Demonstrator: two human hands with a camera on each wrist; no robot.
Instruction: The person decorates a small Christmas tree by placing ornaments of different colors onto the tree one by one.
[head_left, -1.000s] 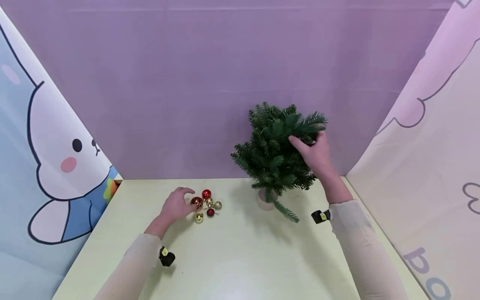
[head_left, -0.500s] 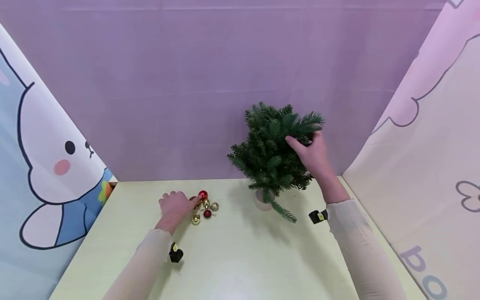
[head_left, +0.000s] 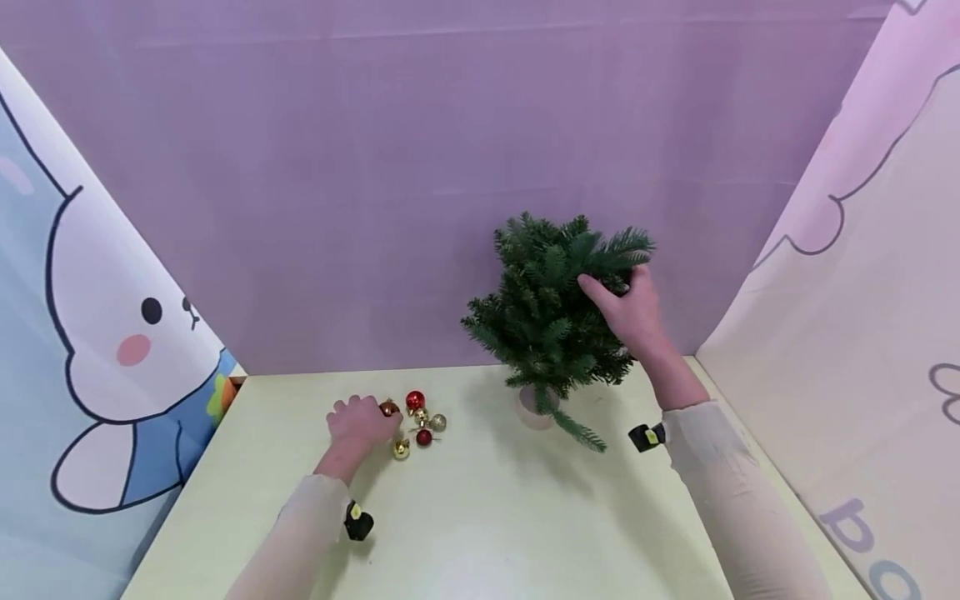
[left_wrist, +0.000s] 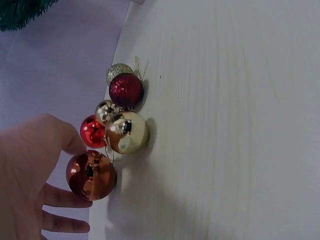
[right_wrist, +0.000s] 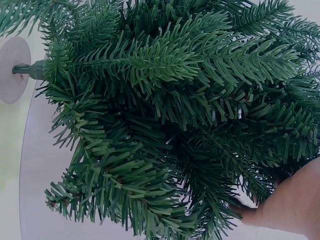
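Note:
My left hand (head_left: 362, 425) is at the ornament cluster. Its thumb and fingers are around a shiny copper Christmas ball (left_wrist: 91, 175), pinching it, with the other fingers stretched out behind. Beside that ball lie a shiny red ball (head_left: 416, 401), a dark red glitter ball (left_wrist: 126, 90), a gold ball (left_wrist: 126, 132), a smaller gold ball (left_wrist: 105, 112) and a pale gold glitter ball (head_left: 438, 422). My right hand (head_left: 633, 312) grips the upper right branches of a small artificial Christmas tree (head_left: 551, 308); its fingers are mostly hidden among the needles.
The tree stands on a round pale base (head_left: 534, 410) on a cream table (head_left: 480, 517). One low branch (head_left: 577, 429) droops toward the front. A purple backdrop (head_left: 337, 208) rises behind, with printed cloth panels (head_left: 112, 333) at both sides.
My left hand has closed over the copper ball, and the ball has shifted slightly away from the red one. The right hand keeps its place on the tree. The head view has shifted slightly.

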